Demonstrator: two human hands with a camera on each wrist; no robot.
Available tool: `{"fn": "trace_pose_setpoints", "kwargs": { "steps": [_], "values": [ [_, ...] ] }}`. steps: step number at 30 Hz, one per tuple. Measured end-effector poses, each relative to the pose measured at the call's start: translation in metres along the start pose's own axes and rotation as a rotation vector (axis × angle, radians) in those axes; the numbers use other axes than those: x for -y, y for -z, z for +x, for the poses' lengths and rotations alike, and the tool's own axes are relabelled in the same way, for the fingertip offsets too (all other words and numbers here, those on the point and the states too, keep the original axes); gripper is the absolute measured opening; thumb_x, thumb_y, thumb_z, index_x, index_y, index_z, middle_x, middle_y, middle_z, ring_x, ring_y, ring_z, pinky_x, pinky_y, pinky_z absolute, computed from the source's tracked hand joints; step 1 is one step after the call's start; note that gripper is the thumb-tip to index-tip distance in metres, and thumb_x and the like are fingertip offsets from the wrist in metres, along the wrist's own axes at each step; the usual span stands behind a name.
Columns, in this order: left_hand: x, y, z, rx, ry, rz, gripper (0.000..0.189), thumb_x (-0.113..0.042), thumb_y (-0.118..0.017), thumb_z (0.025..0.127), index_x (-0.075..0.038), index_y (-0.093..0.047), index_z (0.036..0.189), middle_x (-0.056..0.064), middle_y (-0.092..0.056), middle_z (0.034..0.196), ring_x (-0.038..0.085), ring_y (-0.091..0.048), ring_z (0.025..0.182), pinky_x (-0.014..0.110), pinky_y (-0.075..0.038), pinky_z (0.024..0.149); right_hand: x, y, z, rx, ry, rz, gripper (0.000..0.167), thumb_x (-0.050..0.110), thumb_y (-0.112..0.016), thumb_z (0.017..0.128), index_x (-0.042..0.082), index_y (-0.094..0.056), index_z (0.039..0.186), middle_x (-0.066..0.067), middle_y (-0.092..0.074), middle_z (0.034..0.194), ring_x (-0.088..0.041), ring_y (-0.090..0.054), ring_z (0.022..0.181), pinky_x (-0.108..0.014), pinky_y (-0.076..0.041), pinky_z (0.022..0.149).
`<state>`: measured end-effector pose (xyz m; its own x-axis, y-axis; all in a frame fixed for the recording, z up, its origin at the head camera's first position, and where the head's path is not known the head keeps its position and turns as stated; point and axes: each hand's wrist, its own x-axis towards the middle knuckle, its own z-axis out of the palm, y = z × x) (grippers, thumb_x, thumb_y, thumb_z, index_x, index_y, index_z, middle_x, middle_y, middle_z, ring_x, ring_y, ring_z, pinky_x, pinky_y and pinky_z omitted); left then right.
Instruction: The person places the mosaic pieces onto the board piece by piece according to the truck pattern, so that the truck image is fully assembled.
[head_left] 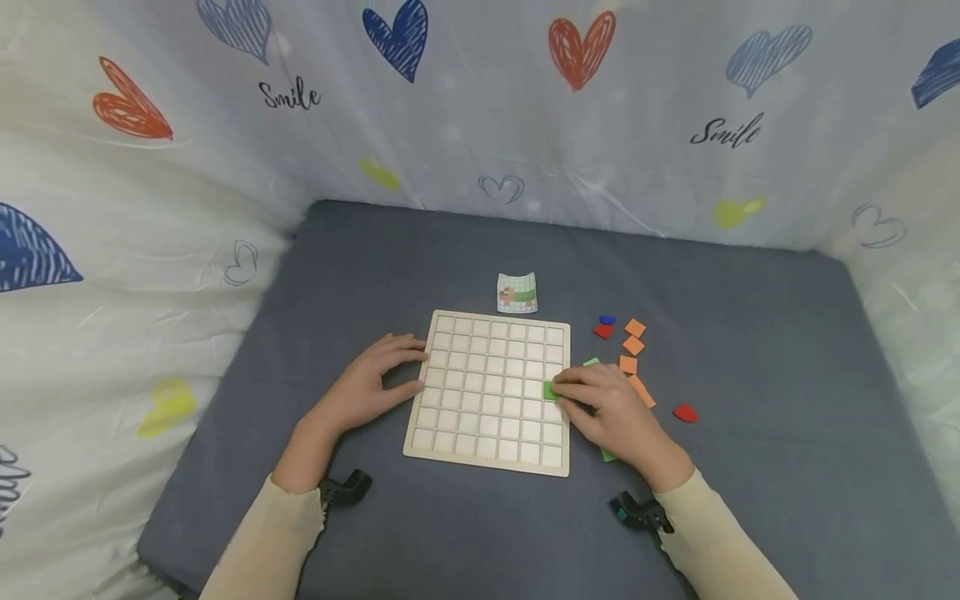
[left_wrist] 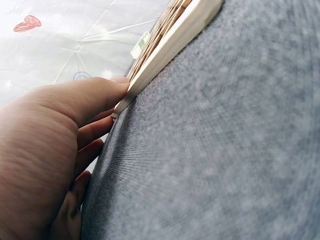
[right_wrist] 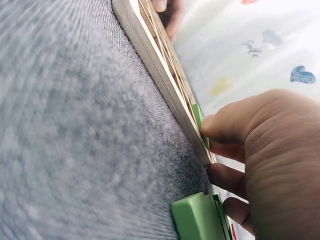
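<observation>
A pale wooden grid board (head_left: 480, 447) lies on the dark grey cloth between the two hands. The left hand (head_left: 372, 382) touches the board's left edge with thumb and fingertips, its fingers spread fairly straight; the left wrist view shows the thumb (left_wrist: 100, 95) against the rim. At the opposite side, the right hand (head_left: 617, 408) pinches a small green square tile (head_left: 551, 391) over a cell in the rightmost column. In the right wrist view this green tile (right_wrist: 197, 117) stands tilted above the board surface. More green pieces (right_wrist: 192, 215) lie under and beside the right hand, partly hidden.
A small picture card (head_left: 517, 293) lies behind the board. To the right are several orange tiles (head_left: 634, 327), a blue piece (head_left: 607, 320), a red piece (head_left: 603, 332) and another red piece (head_left: 686, 413) farther out. A printed curtain (head_left: 480, 108) surrounds the table.
</observation>
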<state>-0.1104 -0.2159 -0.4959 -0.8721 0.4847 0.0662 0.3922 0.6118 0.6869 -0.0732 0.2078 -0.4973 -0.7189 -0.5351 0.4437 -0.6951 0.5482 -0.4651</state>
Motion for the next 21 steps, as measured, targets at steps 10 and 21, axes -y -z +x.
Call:
{"fn": "trace_pose_setpoints", "kwargs": {
  "steps": [10,21],
  "values": [
    [0.0,0.0,0.0,0.003,0.002,-0.006,0.05,-0.03,-0.084,0.101,-0.016,-0.07,0.147,0.005,-0.056,0.162,0.033,-0.036,0.16,0.054,-0.021,0.138,-0.002,0.0,-0.003,0.004,-0.022,0.009,0.021,0.004,-0.085,0.094,0.007,-0.086,0.114,-0.005,-0.078,0.122,-0.025,-0.07,0.109,-0.044,-0.056,0.093],
    [0.001,0.0,0.0,0.004,0.002,-0.004,0.05,-0.031,-0.084,0.101,-0.016,-0.07,0.148,0.005,-0.056,0.162,0.033,-0.036,0.161,0.054,-0.022,0.138,-0.005,0.018,-0.012,-0.121,-0.289,0.176,0.023,0.0,-0.086,0.093,0.011,-0.086,0.113,0.003,-0.078,0.123,-0.017,-0.072,0.107,-0.018,-0.058,0.079]
  ]
}}
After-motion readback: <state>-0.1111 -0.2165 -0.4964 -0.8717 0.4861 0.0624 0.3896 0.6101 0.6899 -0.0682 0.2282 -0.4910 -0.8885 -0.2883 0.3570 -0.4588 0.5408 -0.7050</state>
